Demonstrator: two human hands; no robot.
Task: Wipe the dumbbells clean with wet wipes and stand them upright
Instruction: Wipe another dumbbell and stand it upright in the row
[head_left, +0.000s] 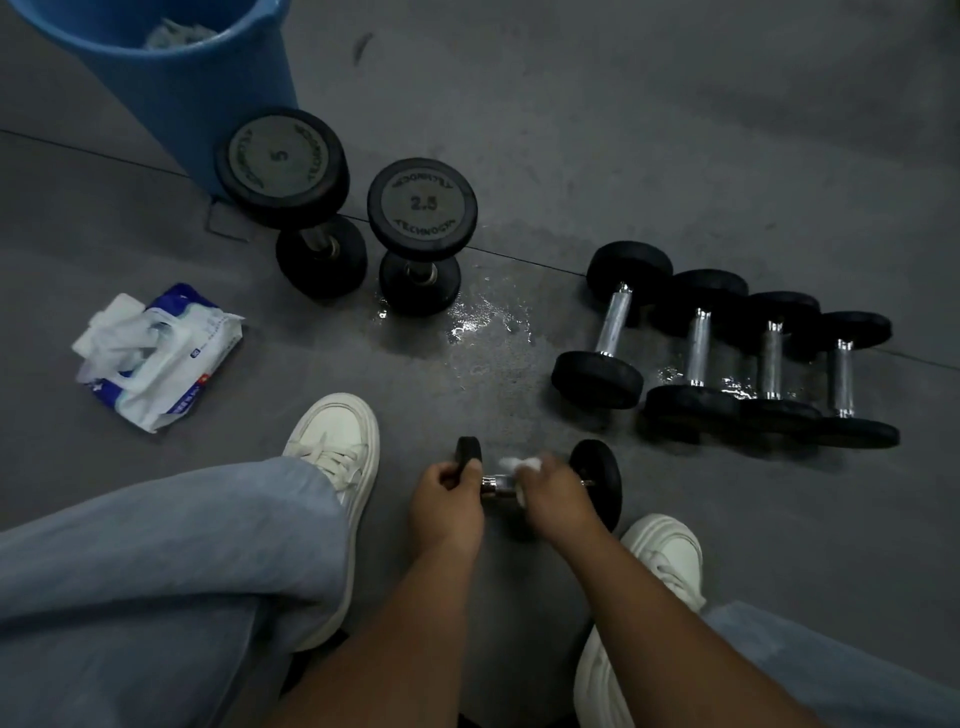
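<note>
Dumbbell cleaning is under way low between our shoes: the small dumbbell (597, 478) lies on its side just above or on the grey floor (we cannot tell which), its long axis running left to right across us. Our left hand (447, 499) is curled round its left head, steadying it, while our right hand (558, 491) wraps over the chrome handle (491, 486) with a white wet wipe (514, 463) bunched under the fingers. We judge the handle is being wiped, and standing it up is not yet done; the left hand already has the end to tip up. Ahead on the left, the 5 dumbbell (283, 161) and the 2.5 dumbbell (422, 205) stand upright by the blue bucket (182, 104); four dumbbells (698, 345) lie on their sides to the right
</note>
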